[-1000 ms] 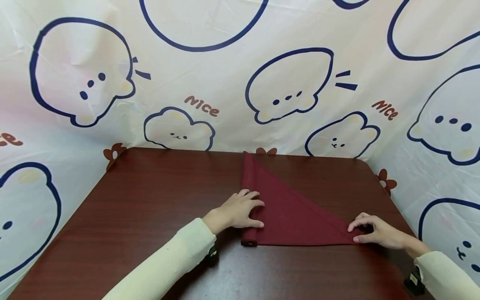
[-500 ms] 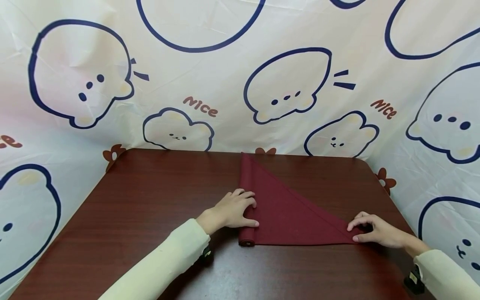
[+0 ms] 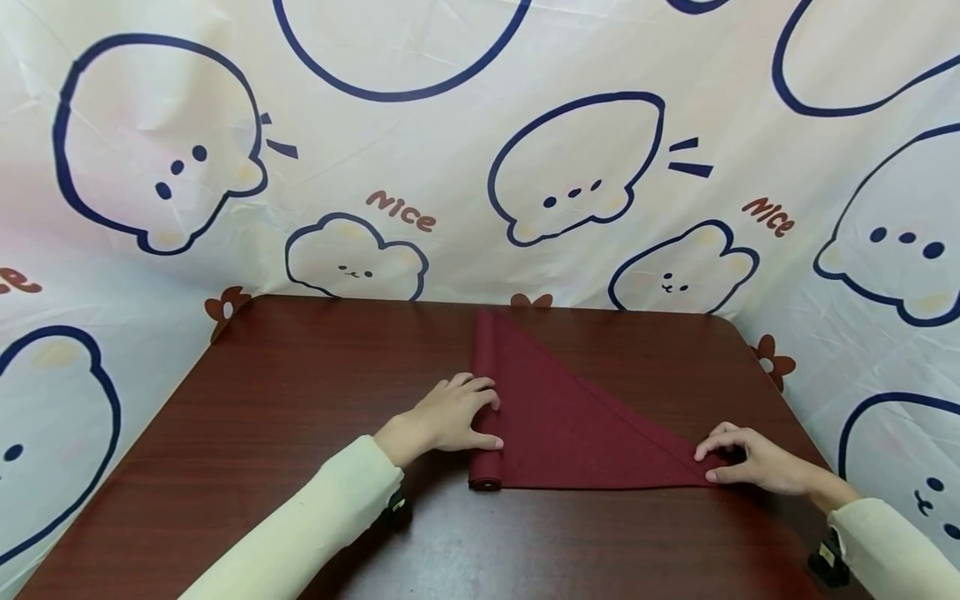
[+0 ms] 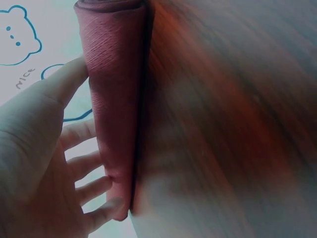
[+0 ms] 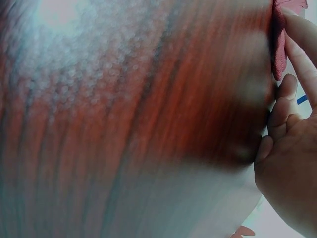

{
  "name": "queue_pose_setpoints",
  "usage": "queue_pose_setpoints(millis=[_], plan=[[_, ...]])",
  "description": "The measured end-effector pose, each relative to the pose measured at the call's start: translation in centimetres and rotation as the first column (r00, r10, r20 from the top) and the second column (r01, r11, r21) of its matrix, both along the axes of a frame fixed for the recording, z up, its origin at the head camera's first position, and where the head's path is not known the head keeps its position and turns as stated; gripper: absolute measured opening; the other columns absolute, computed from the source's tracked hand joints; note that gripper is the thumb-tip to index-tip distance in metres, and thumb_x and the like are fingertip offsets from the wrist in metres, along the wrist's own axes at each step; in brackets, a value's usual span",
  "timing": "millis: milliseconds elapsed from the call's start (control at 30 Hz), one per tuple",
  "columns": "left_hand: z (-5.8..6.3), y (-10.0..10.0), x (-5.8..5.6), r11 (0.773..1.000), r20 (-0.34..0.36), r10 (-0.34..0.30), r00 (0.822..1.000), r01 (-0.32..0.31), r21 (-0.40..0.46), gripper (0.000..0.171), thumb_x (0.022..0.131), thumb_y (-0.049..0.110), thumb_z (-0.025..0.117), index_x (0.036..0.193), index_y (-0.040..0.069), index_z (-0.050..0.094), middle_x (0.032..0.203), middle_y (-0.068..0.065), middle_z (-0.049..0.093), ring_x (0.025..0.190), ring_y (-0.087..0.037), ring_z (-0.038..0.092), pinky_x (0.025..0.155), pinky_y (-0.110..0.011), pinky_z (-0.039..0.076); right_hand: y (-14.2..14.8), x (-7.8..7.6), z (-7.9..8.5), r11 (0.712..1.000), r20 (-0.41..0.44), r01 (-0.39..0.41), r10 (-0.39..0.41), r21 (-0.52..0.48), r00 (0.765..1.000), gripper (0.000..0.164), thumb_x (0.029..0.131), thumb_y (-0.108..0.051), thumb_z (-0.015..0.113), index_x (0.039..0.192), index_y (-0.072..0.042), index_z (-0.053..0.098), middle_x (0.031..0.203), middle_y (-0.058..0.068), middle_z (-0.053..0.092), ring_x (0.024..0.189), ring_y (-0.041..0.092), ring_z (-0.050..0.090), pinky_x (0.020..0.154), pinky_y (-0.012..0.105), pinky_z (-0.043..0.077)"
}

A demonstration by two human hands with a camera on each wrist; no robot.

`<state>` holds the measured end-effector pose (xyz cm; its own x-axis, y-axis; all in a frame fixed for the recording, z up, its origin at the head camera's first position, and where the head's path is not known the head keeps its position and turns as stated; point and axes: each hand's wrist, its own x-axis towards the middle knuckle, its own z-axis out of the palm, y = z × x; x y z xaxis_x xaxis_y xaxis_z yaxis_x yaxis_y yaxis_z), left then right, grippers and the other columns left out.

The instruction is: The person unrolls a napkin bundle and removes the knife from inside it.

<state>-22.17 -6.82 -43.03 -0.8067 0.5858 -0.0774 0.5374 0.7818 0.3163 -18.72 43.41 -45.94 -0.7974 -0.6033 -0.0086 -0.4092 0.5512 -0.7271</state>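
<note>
A dark red cloth [image 3: 577, 433] lies on the brown table, its flat part a triangle and its left side wound into a long roll [image 4: 116, 89]. Across the roll rests my left hand [image 3: 448, 414], fingers spread over its top and thumb toward the near end. In the left wrist view those extended fingers [image 4: 83, 166] lie along the roll's side. My right hand [image 3: 761, 460] holds the triangle's right corner, thumb and forefinger bent down on the cloth. Only a bit of that corner [image 5: 280, 57] shows at the edge of the right wrist view.
The brown wooden table [image 3: 337, 358] extends around the cloth. Behind it and at both sides hangs a pale curtain [image 3: 465, 158] printed with blue cartoon outlines. Dark wrist devices sit below both pale sleeves [image 3: 300, 521].
My left hand and the roll have shifted a little to the left, and the flat triangle has grown wider. The right hand stays on its corner.
</note>
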Motion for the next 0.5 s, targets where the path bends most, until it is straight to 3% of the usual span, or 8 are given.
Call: queue_pose_setpoints(millis=[500], plan=[[0.7, -2.5, 0.3, 0.999, 0.052, 0.039, 0.998, -0.039, 0.004, 0.054, 0.086, 0.053, 0.076, 0.129, 0.024, 0.063, 0.159, -0.006, 0.043, 0.144, -0.034, 0.039, 0.117, -0.056, 0.033, 0.1, 0.0, 0.0, 1.0, 0.01, 0.013, -0.013, 0.015, 1.0, 0.017, 0.091, -0.008, 0.073, 0.106, -0.015, 0.073, 0.101, -0.002, 0.062, 0.097, 0.005, 0.053, 0.077, 0.024, 0.039]])
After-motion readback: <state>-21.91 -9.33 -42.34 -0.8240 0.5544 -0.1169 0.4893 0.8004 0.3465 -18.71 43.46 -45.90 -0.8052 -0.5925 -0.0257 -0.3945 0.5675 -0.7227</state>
